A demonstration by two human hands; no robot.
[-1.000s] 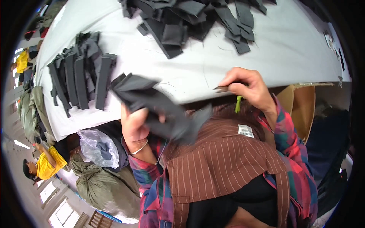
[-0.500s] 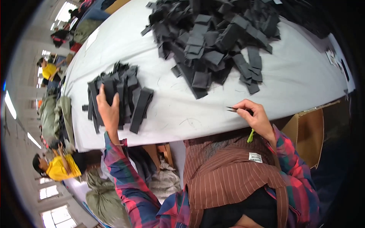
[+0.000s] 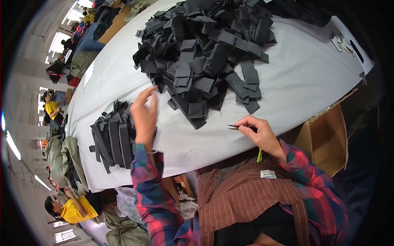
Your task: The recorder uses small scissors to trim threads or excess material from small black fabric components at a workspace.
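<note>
My left hand [image 3: 143, 110] is raised over the white-covered table [image 3: 184, 153], between two heaps of cloth. Nothing shows in it, and its fingers are apart, a little blurred. To its left lies a smaller group of dark grey folded fabric strips [image 3: 113, 141], laid roughly side by side. Ahead of it, a big loose pile of similar dark grey fabric pieces [image 3: 197, 65] spreads over the table. My right hand [image 3: 260, 133], near the table's front edge, is closed round small dark thread snips [image 3: 233, 127], their pointed blades facing left. A bright green tie [image 3: 259, 156] hangs below that hand.
An open cardboard box [image 3: 326, 139] stands at the table's right front edge. Black fabric [image 3: 301, 14] lies at the far right. Olive cloth bundles [image 3: 123, 231] are at the lower left, near a person in a yellow top [image 3: 80, 207]. Other people are farther back.
My left hand has lifted off the smaller strip group and moved right toward the big pile. My right hand still holds the snips. The whole view has shifted.
</note>
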